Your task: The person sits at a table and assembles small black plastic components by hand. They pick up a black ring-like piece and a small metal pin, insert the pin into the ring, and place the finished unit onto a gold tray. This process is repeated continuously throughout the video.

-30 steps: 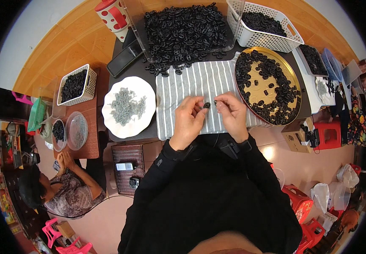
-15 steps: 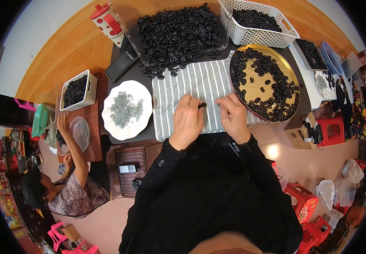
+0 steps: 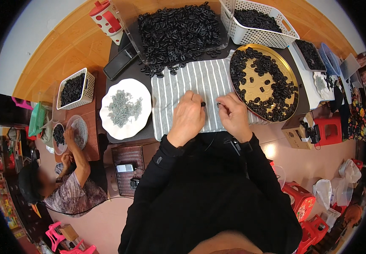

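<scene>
My left hand is closed above the grey-and-white striped cloth, pinching a small black plastic piece at its fingertips. A short gap away, my right hand pinches something tiny, too small to make out. Left of the cloth, a white scalloped plate bears a heap of small grey metal pieces. Close to my right hand stands a round gold tray, with black plastic pieces with holes spread around it.
A clear bin of black pieces lies tipped toward the cloth. Beyond the tray stands a white basket of similar pieces. A black phone and a spotted cup are at the back left. A co-worker works at the left table.
My hands stay almost in place, with the right fingertips turned slightly. The co-worker's hand has moved from beside the white basket down to the clear round container.
</scene>
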A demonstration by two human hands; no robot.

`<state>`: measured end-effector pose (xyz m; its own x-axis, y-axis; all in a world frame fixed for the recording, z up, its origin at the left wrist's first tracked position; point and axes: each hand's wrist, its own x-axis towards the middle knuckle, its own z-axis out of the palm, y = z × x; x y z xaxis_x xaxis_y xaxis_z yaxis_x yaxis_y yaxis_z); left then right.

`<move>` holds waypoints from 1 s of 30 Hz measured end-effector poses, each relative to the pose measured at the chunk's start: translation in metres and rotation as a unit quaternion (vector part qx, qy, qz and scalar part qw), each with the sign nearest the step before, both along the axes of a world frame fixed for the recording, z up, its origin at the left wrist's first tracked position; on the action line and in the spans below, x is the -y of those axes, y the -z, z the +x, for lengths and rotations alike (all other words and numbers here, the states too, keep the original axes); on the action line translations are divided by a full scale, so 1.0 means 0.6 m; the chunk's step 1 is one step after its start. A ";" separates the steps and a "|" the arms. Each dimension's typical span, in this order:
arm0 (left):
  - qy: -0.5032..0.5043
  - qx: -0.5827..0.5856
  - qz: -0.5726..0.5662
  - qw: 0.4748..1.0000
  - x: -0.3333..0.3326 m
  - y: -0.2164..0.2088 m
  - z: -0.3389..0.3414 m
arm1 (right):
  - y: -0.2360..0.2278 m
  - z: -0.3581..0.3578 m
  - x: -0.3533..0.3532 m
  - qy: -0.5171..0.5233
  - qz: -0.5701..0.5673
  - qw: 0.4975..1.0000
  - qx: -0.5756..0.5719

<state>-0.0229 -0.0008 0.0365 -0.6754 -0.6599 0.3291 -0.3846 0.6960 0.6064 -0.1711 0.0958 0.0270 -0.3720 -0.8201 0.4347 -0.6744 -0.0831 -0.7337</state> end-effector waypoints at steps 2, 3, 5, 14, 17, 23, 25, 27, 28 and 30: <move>0.010 -0.014 0.014 1.000 0.005 0.004 0.001 | -0.001 -0.003 0.000 -0.011 -0.009 0.995 -0.097; 0.017 -0.032 0.018 0.999 0.008 0.012 0.002 | -0.002 -0.004 -0.001 -0.016 -0.014 0.989 -0.144; 0.014 -0.080 0.054 0.995 0.010 0.016 0.007 | -0.005 -0.006 -0.004 -0.028 0.006 0.994 -0.106; 0.044 -0.347 0.499 0.793 0.023 0.043 0.024 | 0.012 0.048 0.016 -0.057 -0.046 0.933 0.353; 0.043 -0.378 0.510 0.771 0.023 0.043 0.027 | 0.022 0.063 0.031 -0.051 -0.064 0.932 0.354; 0.064 -0.388 0.502 0.771 0.026 0.056 0.032 | 0.022 0.073 0.038 -0.026 -0.078 0.946 0.315; 0.062 -0.385 0.500 0.773 0.025 0.053 0.031 | 0.021 0.074 0.039 -0.017 -0.086 0.947 0.309; 0.058 -0.383 0.501 0.774 0.024 0.049 0.031 | 0.019 0.078 0.041 -0.011 -0.103 0.946 0.308; 0.056 -0.383 0.504 0.772 0.023 0.048 0.031 | 0.020 0.079 0.042 -0.008 -0.109 0.945 0.308; 0.052 -0.383 0.507 0.771 0.022 0.048 0.030 | 0.026 0.081 0.044 -0.002 -0.120 0.944 0.307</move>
